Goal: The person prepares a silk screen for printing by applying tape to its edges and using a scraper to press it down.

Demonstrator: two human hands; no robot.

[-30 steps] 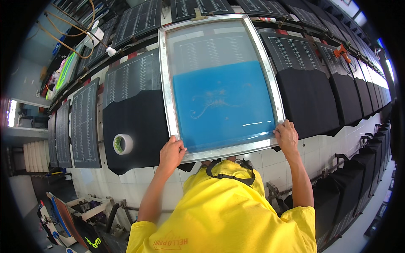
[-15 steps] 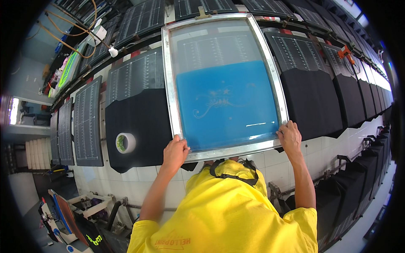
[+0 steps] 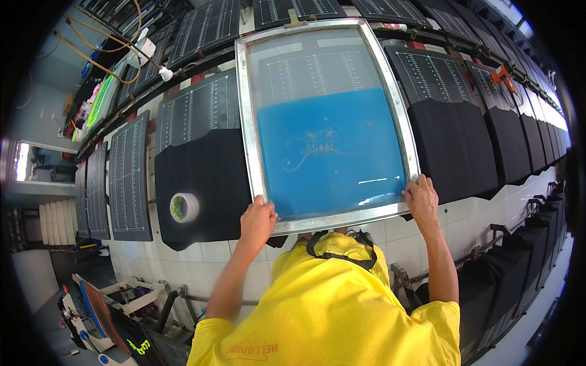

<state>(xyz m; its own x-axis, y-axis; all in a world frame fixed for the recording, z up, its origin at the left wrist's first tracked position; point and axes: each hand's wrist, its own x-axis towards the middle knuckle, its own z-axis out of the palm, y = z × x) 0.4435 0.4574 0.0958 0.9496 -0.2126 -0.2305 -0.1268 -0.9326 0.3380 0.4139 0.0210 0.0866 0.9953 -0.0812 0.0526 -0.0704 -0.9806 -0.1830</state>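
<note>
A screen-printing frame [image 3: 248, 122] with a bright metal rim lies over a board straight in front of me. Blue emulsion [image 3: 332, 183] covers the nearer part of its mesh, with a pale scrolled design in the middle; the far part is see-through. My left hand [image 3: 257, 221] is closed on the near left corner of the rim. At the near right corner, my right hand [image 3: 422, 196] grips the rim, fingers curled over it. To the left, a white roll of tape [image 3: 192, 207] stands on a black garment [image 3: 204, 171]. Whatever lies under the blue area is hidden.
Rows of dark printing boards [image 3: 129, 177] with white markings run left and right. Black garments [image 3: 452, 152] cover the boards on the right. An orange tool [image 3: 502, 74] sits on the far right rail. Cables [image 3: 101, 61] hang at the upper left; a rack with black cloths [image 3: 488, 268] stands behind me.
</note>
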